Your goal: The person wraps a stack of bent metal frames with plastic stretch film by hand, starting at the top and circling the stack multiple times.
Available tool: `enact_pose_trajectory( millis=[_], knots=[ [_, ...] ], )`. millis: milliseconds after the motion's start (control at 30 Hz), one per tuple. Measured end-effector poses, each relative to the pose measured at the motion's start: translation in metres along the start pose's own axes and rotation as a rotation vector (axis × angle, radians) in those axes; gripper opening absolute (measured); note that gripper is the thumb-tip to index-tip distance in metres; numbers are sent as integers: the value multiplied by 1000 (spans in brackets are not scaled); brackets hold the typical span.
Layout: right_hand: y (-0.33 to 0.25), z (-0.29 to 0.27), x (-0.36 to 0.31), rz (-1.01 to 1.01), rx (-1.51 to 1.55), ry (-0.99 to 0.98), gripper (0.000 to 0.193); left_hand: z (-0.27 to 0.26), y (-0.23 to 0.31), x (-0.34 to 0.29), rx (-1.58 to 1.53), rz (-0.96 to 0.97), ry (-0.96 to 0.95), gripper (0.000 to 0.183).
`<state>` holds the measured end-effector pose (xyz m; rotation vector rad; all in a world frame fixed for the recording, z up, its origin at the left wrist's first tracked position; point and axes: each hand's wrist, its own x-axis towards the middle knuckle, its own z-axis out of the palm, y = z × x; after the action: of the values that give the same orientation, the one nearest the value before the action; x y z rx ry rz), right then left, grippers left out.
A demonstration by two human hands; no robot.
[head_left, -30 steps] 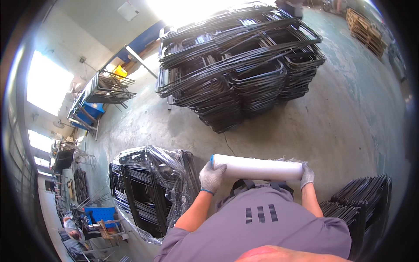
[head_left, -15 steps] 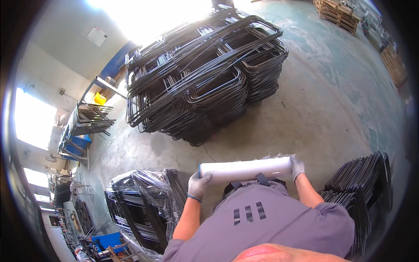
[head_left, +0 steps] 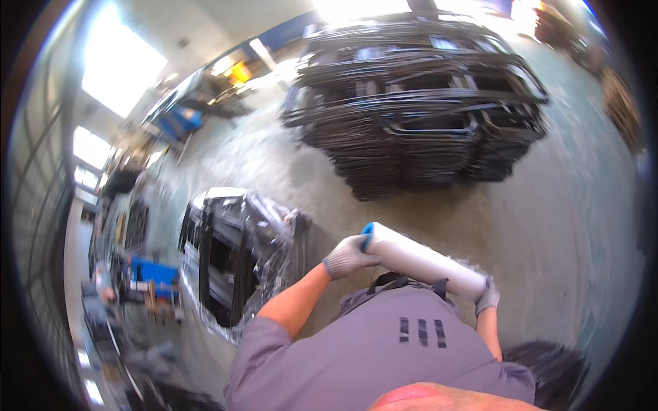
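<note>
A roll of clear stretch film (head_left: 428, 262) with a blue core end is held across my front, its right end tilted nearer to me. My left hand (head_left: 351, 256), in a light grey knit glove, grips the roll's left end by the blue core. At the other end, my gloved right hand (head_left: 488, 296) is closed on the roll, its fingers partly hidden. Left of my left arm stands a bundle of black metal frames (head_left: 229, 264), partly covered in clear film.
Ahead rises a large stack of black tubular metal frames (head_left: 425, 123). More black frames (head_left: 548, 370) stand close at my lower right. Concrete floor (head_left: 274, 175) lies between the stacks. Far left are a blue bin (head_left: 154, 270) and a workbench area with a yellow item (head_left: 238, 72).
My view has swung left, so the large stack now appears further right. The roll has gone from nearly level to slanting, its right end lower. Both hands still hold it.
</note>
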<state>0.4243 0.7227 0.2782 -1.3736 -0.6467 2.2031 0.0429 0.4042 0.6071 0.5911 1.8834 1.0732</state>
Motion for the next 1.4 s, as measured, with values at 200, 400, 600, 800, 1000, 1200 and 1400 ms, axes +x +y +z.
enact_pose_trajectory(
  millis=[200, 400, 600, 800, 1000, 1200, 1400],
  knots=[
    [22, 16, 4, 183, -65, 53, 58, 4, -13, -24, 80, 70, 176, 42],
    [28, 36, 0, 220, -55, -28, 57, -3, -42, -39, 5, 69, 264, 39],
    [43, 30, 6, 200, -125, -81, 57, -16, -38, -67, -12, 46, 301, 36],
    [46, 70, -12, 131, 35, -199, 55, -13, -61, -61, -317, 177, 314, 33],
    [-1, 97, -35, -107, -1, -25, 50, -35, -27, -69, -246, 200, 316, 37],
    [-24, 103, -64, -351, -116, -25, 45, -49, -64, -42, -225, 156, 362, 47],
    [-70, 106, -121, -381, -480, -3, 55, -39, -78, -43, -252, 197, 331, 48]
  ],
)
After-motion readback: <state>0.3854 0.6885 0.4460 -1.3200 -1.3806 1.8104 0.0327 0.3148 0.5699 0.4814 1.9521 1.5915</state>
